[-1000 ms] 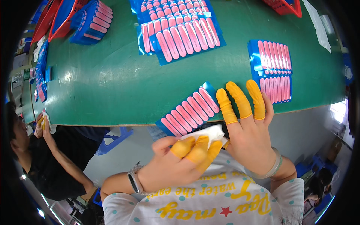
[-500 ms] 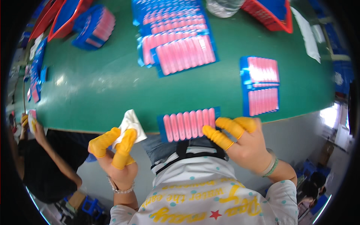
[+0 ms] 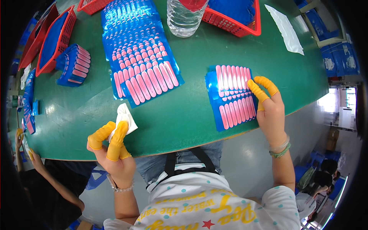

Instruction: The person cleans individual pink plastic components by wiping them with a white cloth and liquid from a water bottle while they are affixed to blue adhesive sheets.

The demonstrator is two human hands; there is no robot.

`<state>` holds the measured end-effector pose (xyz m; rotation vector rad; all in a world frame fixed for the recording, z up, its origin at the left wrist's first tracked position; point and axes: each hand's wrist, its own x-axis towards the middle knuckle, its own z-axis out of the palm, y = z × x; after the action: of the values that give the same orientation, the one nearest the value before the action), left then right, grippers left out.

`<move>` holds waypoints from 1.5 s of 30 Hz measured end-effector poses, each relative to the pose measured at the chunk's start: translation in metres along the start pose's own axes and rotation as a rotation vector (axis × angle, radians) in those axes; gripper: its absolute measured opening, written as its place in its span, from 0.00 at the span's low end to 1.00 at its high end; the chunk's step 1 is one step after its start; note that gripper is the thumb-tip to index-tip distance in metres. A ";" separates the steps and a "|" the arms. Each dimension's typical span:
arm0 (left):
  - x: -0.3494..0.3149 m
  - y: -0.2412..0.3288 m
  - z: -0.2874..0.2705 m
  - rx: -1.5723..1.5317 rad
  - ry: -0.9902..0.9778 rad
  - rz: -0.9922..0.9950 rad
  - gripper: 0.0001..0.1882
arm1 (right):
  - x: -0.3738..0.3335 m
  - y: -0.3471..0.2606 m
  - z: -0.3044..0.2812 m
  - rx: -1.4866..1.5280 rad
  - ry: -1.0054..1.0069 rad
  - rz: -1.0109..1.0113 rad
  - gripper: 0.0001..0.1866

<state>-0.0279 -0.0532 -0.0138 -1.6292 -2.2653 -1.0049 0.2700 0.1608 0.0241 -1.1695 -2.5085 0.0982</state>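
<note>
While the left hand (image 3: 116, 159) pinches white cloth (image 3: 125, 119), the right hand (image 3: 272, 110) touches pink-striped sheets (image 3: 233, 97), its grip unclear.

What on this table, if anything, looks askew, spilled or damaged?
The front sheet of the long overlapping row looks slightly askew: it sits off to the right, leaving the sheet beneath sticking out on its left. I see no spill or damage.

We seem to be in a factory workshop: our long green worktop (image 3: 176, 119) bears piles of blue sheets with pink strips (image 3: 237, 113) and red plastic baskets (image 3: 230, 27), with a co-worker (image 3: 50, 191) at our left.
</note>
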 end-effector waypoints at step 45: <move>0.038 0.027 -0.009 0.271 -0.449 0.461 0.21 | -0.029 -0.137 0.022 0.077 -0.408 -0.337 0.40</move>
<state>-0.0208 -0.0249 0.0232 -2.2607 -1.9790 -0.2292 0.1799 0.0513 0.0248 -0.7383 -2.9882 0.3735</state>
